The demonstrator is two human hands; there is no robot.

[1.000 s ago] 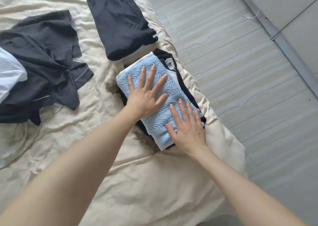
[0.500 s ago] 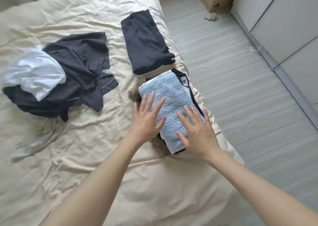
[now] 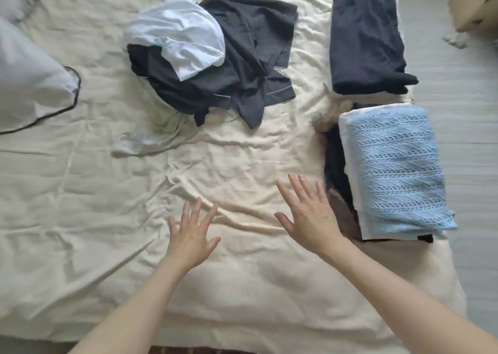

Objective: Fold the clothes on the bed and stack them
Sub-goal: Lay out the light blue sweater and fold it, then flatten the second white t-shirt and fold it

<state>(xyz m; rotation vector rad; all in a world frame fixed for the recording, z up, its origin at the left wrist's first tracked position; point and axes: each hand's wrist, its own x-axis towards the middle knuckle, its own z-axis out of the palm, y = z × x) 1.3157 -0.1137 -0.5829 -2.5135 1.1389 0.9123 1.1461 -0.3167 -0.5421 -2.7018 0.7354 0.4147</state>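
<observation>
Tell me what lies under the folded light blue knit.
Under the light blue knit a white folded layer shows along its edge, with dark clothing beneath. How many garments are stacked there is covered.

The cream, wrinkled cloth bed sheet [image 3: 229, 159] looks soft and matt. The folded light-blue garment [image 3: 396, 173] is an open, lacy knit with a rough, holed texture, over a smooth white cloth layer. The folded black cloth [image 3: 366, 41] looks matt and slightly fuzzy. In the loose heap, the dark grey cloth [image 3: 242, 65] is smooth, the white cloth [image 3: 183, 41] thin with a faint sheen.
</observation>
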